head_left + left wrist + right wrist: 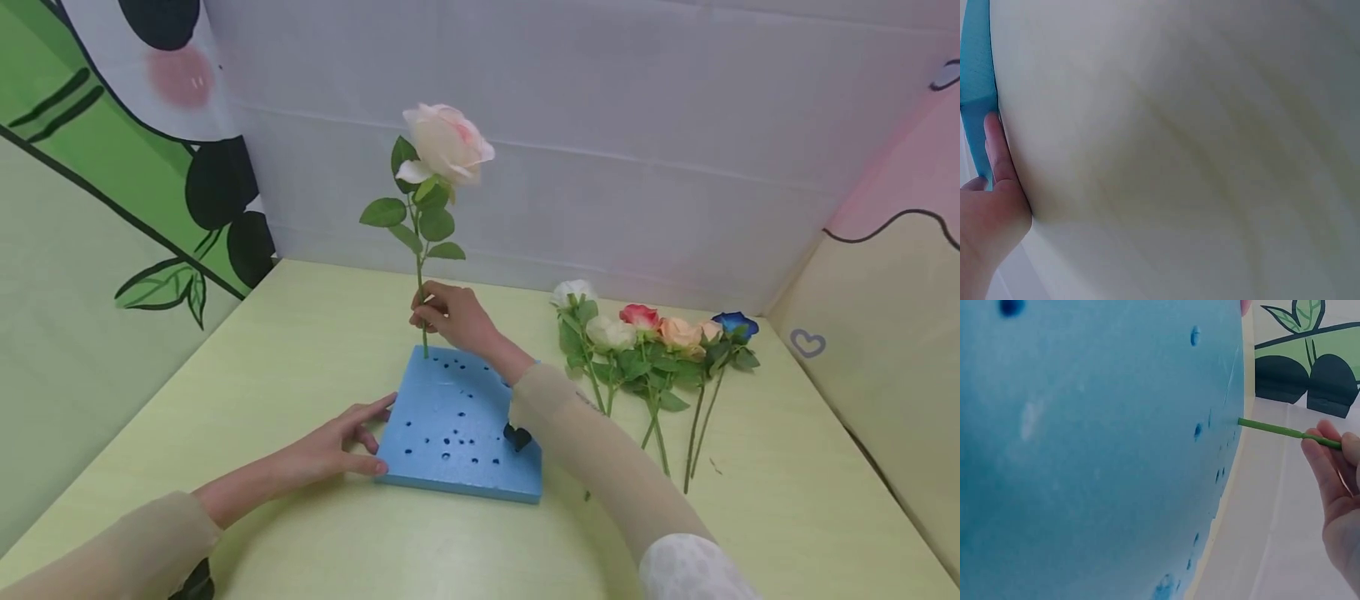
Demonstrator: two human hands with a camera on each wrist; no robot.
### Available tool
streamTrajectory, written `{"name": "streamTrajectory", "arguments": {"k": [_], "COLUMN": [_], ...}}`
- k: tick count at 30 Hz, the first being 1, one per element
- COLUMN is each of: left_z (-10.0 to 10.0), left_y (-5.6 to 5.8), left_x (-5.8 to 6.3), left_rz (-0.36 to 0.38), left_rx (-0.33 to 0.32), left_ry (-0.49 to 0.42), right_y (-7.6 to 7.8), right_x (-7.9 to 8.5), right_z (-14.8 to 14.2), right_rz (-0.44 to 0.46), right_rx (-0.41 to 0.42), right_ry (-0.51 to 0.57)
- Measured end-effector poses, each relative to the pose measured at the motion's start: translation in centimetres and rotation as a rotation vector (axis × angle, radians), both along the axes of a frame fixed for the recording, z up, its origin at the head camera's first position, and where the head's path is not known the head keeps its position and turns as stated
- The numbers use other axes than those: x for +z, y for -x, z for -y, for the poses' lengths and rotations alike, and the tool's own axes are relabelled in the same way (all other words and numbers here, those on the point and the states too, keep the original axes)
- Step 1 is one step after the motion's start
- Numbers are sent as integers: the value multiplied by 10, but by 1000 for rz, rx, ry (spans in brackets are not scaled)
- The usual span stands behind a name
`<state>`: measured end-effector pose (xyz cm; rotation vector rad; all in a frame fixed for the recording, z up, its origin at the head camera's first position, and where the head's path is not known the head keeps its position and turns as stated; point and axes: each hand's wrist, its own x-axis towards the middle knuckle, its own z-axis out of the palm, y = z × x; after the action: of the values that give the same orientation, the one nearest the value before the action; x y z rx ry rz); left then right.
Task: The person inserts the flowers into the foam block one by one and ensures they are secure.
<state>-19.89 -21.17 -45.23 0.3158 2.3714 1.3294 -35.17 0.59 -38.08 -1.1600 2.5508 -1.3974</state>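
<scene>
A pale pink rose [448,146] on a long green stem stands upright above the far left corner of a blue foam board [438,417] dotted with holes. My right hand [457,317] pinches its stem partway down. In the right wrist view the stem [1269,427] meets the board's surface near its far edge; how deep it sits I cannot tell. My left hand [341,442] rests against the board's left side, thumb at the near corner and fingers stretched along the edge. The left wrist view shows that hand [997,206] touching the blue side of the board [979,75].
Several loose roses lie to the right on the pale yellow table [300,533]: white [611,333], red [640,316], peach [681,335] and blue [735,325]. Their stems point toward the near side. A pale cloth wall [600,150] rises behind, with painted panels at both sides.
</scene>
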Motion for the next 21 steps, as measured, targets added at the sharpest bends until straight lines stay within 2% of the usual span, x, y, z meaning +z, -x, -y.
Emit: {"name": "streamTrajectory", "arguments": {"k": [7, 17, 21], "left_z": [-1, -2, -1], "left_y": [4, 5, 5], "left_x": [-2, -3, -5], "left_rz": [-4, -13, -19], "left_rx": [-8, -3, -7], "left_ry": [5, 15, 8], "right_y": [5, 5, 6], "right_x": [2, 5, 5], "right_z": [-1, -3, -3], "right_rz": [31, 88, 74], "right_rx": [45, 47, 41], "right_ry": [-39, -31, -25]}}
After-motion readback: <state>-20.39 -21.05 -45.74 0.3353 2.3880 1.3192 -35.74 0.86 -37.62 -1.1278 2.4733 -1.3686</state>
